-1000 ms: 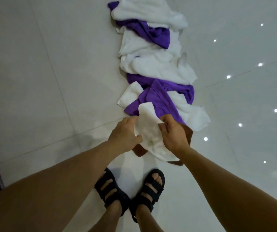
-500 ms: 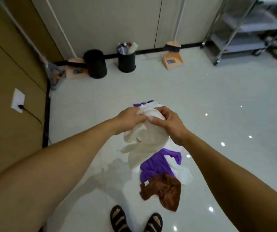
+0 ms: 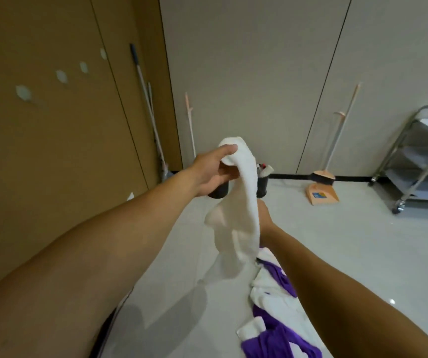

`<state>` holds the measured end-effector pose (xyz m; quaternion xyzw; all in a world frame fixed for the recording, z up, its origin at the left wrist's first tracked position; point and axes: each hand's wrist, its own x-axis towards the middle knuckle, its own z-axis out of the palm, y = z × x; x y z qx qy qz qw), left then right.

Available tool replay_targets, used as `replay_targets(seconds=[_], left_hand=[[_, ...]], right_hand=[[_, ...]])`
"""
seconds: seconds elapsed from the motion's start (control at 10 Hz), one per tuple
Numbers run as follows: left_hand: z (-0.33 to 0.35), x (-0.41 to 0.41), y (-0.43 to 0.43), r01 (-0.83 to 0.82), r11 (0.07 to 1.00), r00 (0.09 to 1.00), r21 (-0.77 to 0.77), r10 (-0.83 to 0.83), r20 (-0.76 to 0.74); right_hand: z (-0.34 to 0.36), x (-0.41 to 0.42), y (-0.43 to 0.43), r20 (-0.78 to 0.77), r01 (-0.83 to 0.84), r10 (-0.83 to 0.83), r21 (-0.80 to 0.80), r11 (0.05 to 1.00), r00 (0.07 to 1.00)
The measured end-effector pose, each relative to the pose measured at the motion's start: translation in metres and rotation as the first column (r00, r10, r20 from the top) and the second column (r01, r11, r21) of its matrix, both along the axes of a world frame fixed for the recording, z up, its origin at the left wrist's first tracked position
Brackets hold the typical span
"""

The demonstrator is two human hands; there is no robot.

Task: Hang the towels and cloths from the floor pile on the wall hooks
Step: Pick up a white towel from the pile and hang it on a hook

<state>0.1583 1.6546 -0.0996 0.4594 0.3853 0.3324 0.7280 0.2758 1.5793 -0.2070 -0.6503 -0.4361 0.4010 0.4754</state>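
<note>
**White towel held up over the floor pile**

The left hand (image 3: 211, 169) pinches the top edge of a white towel (image 3: 236, 210), thumb over the cloth, fingers closed beneath. The towel hangs down from that pinch. The right hand (image 3: 264, 215) sits lower, mostly hidden behind the fabric; its hold cannot be told. Below both hands lies the pile (image 3: 275, 313) of white and purple cloths. Round wall hooks (image 3: 23, 92) run above and left of the grip.

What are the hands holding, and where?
The left hand pinches a white towel by its top end. The right hand is mostly hidden behind it; its grip cannot be told.
</note>
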Motion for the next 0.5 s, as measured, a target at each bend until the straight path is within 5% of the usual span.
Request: replay_targets(seconds=[0.1,0.3,0.5], left_hand=[[0.002,-0.027,-0.016,0.157,0.973,0.969,0.168,-0.12,-0.214],[-0.034,-0.085,-0.05,0.264,0.963,0.872,0.057,-0.213,-0.441],[-0.018,-0.108,-0.072,-0.088,0.991,0.959,0.105,0.113,-0.259]], right_hand=[[0.036,-0.004,0.009,-0.068,-0.04,0.044,0.06,0.997,0.997],[0.101,-0.023,0.025,-0.386,-0.037,0.015,-0.05,0.998,0.922],[0.128,-0.045,0.018,-0.096,-0.257,0.251,-0.057,0.965,0.963]])
